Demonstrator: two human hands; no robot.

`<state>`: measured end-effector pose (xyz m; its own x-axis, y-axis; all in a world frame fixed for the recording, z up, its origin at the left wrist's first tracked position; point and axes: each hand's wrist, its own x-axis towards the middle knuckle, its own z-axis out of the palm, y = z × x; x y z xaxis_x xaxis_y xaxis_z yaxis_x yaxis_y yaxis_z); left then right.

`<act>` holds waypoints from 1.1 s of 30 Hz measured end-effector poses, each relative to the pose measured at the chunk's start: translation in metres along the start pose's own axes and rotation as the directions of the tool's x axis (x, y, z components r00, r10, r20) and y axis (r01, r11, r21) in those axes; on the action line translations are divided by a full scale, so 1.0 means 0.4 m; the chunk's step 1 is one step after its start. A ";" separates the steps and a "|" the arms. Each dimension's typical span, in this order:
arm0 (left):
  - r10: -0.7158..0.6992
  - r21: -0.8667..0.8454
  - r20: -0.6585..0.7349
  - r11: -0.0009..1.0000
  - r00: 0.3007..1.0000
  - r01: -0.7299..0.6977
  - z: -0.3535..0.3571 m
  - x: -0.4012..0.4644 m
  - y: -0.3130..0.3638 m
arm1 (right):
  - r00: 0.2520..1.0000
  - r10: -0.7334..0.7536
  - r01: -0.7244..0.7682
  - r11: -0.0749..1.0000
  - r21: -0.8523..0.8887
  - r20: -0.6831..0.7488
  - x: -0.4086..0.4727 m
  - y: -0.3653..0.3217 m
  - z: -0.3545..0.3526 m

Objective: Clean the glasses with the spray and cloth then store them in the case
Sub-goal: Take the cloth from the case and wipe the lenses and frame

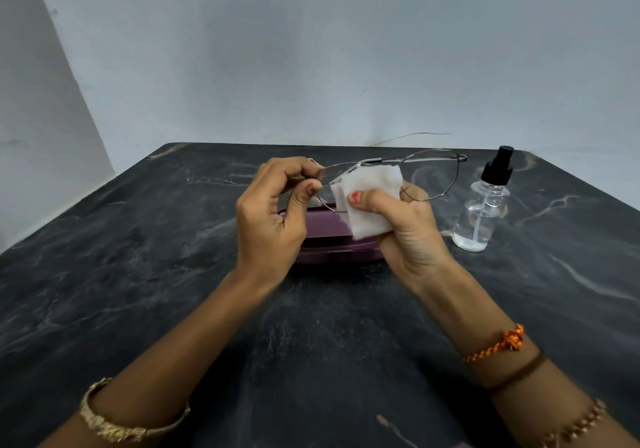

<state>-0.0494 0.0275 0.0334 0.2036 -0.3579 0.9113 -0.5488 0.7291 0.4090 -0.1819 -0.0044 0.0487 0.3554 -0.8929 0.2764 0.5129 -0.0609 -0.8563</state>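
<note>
Two hands: left [273, 219] fingers pinching one glasses [429, 179], right [408, 225] clamping one cloth [370, 191]; one case [322, 239], one spray [485, 212].

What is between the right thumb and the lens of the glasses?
In the head view, the white cloth lies there: the right hand presses it against the glasses, while the left hand pinches the frame.

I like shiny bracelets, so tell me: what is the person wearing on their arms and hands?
Both arms are bare, with no sleeves showing. The left wrist has a gold bangle. The right arm wears an orange braided thread, a thin brown band and a beaded gold bracelet. Both thumbnails show red polish, as on the right thumb.
</note>
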 end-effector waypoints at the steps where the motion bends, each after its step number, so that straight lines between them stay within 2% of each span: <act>1: -0.005 -0.004 -0.003 1.000 1.000 0.005 0.000 0.001 0.001 | 1.000 -0.007 0.007 0.999 0.032 -0.003 0.001 0.001 -0.002; 7: 0.014 -0.009 0.054 1.000 0.998 -0.013 0.004 -0.001 0.012 | 0.999 0.029 -0.016 0.960 0.281 -0.044 -0.002 0.010 0.009; 9: 0.020 -0.010 0.060 1.000 0.998 -0.019 0.002 0.000 0.014 | 1.000 0.029 -0.024 0.955 0.297 -0.013 -0.005 0.011 0.011; 13: 0.046 0.008 0.078 0.999 0.996 -0.047 0.004 -0.007 0.016 | 0.998 0.023 -0.031 0.991 0.132 0.057 -0.008 0.009 0.005; 18: -0.007 -0.007 0.034 1.000 0.999 0.008 0.003 -0.002 0.022 | 0.999 -0.022 0.015 0.979 -0.203 -0.034 -0.005 0.003 -0.004; 20: -0.020 -0.011 0.033 1.000 0.999 0.020 0.002 0.001 0.023 | 0.998 -0.028 0.015 0.973 -0.232 -0.053 -0.006 0.003 0.000; 24: -0.089 -0.050 0.023 0.995 0.996 0.090 0.001 0.005 0.018 | 0.998 -0.026 0.025 1.000 -0.004 -0.058 -0.004 0.000 -0.001; 28: -0.071 -0.053 0.021 0.996 0.997 0.072 -0.001 0.006 0.015 | 0.996 0.031 -0.013 0.978 0.209 -0.084 -0.002 0.009 0.003; 33: -0.013 -0.020 0.047 1.000 0.999 0.014 0.004 0.000 0.017 | 0.999 0.011 -0.001 0.969 0.248 -0.038 -0.005 0.008 0.008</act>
<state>-0.0545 0.0316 0.0361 0.1724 -0.3939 0.9028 -0.5298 0.7356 0.4221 -0.1786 -0.0016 0.0470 0.3312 -0.9098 0.2500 0.6903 0.0530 -0.7216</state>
